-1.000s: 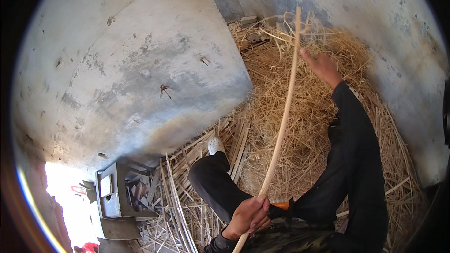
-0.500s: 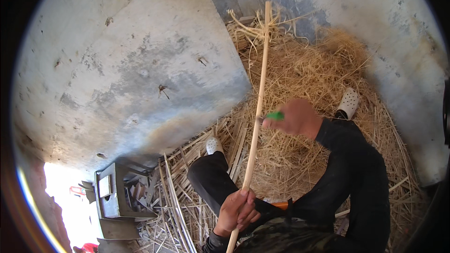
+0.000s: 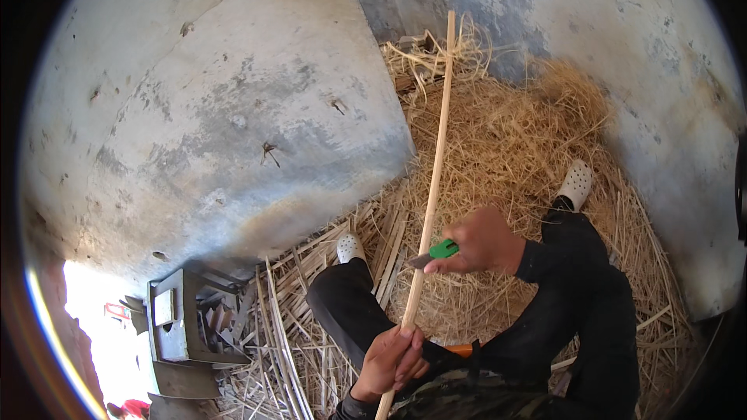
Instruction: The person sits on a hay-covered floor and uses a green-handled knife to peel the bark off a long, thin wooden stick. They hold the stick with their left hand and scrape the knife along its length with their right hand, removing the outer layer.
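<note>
A long pale wooden pole [image 3: 438, 157] slants upward and away from my lap, its far end near the back corner, where thin curled shavings [image 3: 465, 50] cluster round it. Close to my lap, my left hand [image 3: 391, 359] is wrapped around its lower part. In my right hand [image 3: 484, 243] is a green-handled knife [image 3: 444, 248], with its grey blade lying across the pole a little beyond the left hand. The fingers of that hand are slightly blurred, but they are closed on the handle.
A large heap of fine straw-like shavings [image 3: 506, 140] covers the floor ahead. Flat wooden strips [image 3: 284, 342] lie at the left near a small wooden stool-like frame [image 3: 180, 315]. Worn plaster walls [image 3: 257, 109] rise left and right. My feet wear white perforated clogs [image 3: 576, 184].
My right hand has drawn the knife down along the pole, nearer to my left hand. The left hand keeps its hold low on the pole. The whole view has shifted slightly.
</note>
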A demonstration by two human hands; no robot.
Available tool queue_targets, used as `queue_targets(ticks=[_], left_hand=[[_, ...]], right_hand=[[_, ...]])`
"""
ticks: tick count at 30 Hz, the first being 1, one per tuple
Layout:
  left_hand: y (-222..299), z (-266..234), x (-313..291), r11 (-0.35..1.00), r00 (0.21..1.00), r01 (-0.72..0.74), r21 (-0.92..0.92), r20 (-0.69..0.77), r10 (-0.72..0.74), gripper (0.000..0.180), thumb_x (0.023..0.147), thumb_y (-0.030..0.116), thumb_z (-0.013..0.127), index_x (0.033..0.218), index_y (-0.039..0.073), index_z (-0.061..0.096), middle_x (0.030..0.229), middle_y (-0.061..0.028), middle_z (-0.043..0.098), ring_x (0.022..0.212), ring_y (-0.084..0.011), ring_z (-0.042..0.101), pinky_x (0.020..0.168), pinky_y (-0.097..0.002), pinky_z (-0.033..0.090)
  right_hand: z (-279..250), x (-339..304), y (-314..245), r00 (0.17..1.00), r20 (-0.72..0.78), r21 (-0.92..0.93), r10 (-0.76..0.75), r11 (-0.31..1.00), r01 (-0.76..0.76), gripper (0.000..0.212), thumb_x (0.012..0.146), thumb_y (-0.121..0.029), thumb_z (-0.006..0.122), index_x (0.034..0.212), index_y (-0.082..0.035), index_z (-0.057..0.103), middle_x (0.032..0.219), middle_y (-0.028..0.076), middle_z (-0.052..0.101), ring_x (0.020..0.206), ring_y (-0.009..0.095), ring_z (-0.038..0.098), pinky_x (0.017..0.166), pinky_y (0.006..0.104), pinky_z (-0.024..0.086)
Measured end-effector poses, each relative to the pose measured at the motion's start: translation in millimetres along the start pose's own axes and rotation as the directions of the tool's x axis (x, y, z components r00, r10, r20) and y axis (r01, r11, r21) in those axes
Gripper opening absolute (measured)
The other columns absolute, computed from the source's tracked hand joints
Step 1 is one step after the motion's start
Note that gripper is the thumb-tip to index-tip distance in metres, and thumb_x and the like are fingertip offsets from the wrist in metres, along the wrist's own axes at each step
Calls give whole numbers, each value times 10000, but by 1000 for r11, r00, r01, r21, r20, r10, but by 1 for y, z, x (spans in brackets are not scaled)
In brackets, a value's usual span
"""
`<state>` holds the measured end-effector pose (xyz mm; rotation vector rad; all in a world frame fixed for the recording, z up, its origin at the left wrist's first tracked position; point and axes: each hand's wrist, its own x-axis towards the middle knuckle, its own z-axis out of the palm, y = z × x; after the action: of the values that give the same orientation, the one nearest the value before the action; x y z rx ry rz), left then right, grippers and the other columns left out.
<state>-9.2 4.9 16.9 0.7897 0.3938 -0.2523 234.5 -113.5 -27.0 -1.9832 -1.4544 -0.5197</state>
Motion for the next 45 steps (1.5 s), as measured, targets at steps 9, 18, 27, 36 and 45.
queue_targets(ticks=[9, 18, 27, 36, 45], left_hand=[[3, 1, 2, 999, 1000, 10, -42, 16, -9, 258, 1048, 258, 316, 918, 64, 426, 466, 21, 312, 338, -94, 275, 448, -236, 274], [-4, -2, -4, 1000, 1000, 26, 8, 1, -26, 248, 1050, 244, 310, 927, 63, 427, 465, 20, 317, 337, -91, 270, 443, -231, 273], [-13, 8, -16, 999, 995, 44, 12, 93, -45, 246, 1048, 245, 323, 927, 58, 426, 476, 33, 306, 362, -85, 260, 461, -218, 285], [-24, 6, -7, 996, 991, 84, 17, 102, -85, 230, 1044, 238, 340, 944, 54, 433, 492, 33, 323, 375, -82, 269, 456, -213, 287], [-17, 0, 4, 995, 996, 82, 61, 16, -83, 256, 1047, 253, 332, 943, 51, 451, 480, 24, 325, 344, -83, 258, 451, -220, 285]], right_hand=[[6, 23, 74, 992, -2, -174, 127, 977, -126, 790, 745, -864, 409, 430, -140, 432, 371, -25, 269, 307, 132, 311, 322, 315, 238], [6, 12, 70, 935, 248, -149, 251, 964, -219, 751, 818, -829, 324, 512, -181, 551, 428, -77, 232, 360, 83, 201, 338, 295, 154], [-28, 35, 162, 952, -95, -247, 292, 919, -307, 729, 836, -764, 429, 509, -120, 524, 418, -23, 295, 363, 148, 314, 356, 343, 245], [-27, 16, 233, 877, -285, -331, 388, 819, -470, 756, 848, -775, 381, 481, -115, 405, 424, -24, 257, 352, 131, 234, 351, 337, 193], [-29, 19, 179, 606, 214, 56, 766, 609, -791, 744, 859, -787, 309, 462, -157, 293, 452, -54, 200, 384, 89, 146, 363, 310, 145]])
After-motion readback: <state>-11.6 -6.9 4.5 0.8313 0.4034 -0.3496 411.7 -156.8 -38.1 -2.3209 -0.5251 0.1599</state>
